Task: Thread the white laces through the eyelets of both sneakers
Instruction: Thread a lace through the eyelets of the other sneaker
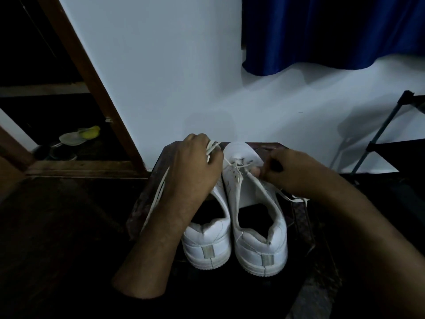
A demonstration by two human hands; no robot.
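Working on a pair of white sneakers set side by side on a small dark bench [158, 171], heels toward me, toes toward the pale wall [161, 65].

Left hand [197, 162]: over the forepart of the left sneaker [207, 245], fingers curled round a bunch of white lace [212, 149]. One strand of it [156, 196] trails down over the left edge of the bench.

Right hand [292, 171]: at the right flank of the right sneaker [259, 238], fingertips pinching the lace [239, 171] just beside the eyelet row. That lace crosses the lower eyelets near the toe; upper eyelets look bare. A loose end [292, 198] lies on the bench under my right wrist.

Both tongues open, collars gaping dark.

Surroundings: wooden door frame [92, 88] at left, with a yellow-green item [90, 132] on the floor behind it; blue curtain [333, 31] upper right; dark metal rack [386, 143] at far right. Lighting dim.
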